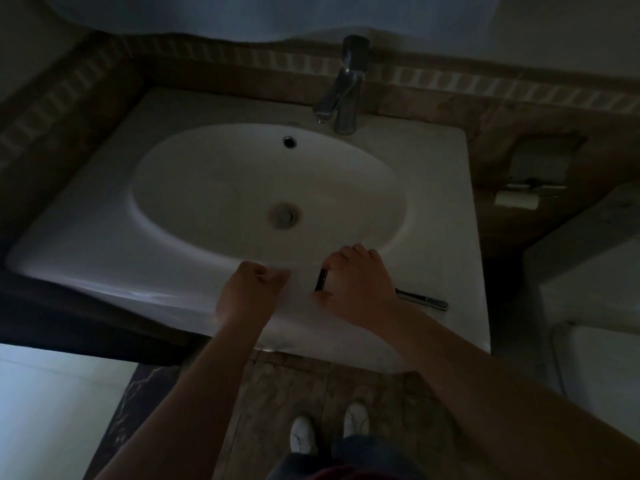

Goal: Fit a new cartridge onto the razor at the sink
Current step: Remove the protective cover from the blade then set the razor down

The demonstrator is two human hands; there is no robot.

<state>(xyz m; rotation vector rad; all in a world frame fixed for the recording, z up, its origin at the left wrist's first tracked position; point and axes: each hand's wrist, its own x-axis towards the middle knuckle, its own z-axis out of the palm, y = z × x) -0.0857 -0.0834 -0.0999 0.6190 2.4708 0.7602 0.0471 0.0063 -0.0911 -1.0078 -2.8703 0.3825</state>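
Observation:
The razor lies on the front right rim of the white sink (104, 258). Its dark cartridge head (321, 279) sticks out to the left of my right hand (360, 285), and its metal handle (420, 298) shows to the right of the wrist. My right hand covers the razor's middle, fingers curled down over it. My left hand (249, 292) rests on the front rim a short way left of the cartridge, apart from it. Its fingers are curled in and I see nothing in them. The light is dim.
The oval basin has a drain (284, 215) and an overflow hole (289, 142). A chrome tap (343, 95) stands at the back. A toilet-paper holder (519, 195) is on the right wall. Brown floor tiles and my white shoes (304, 434) are below the sink's front edge.

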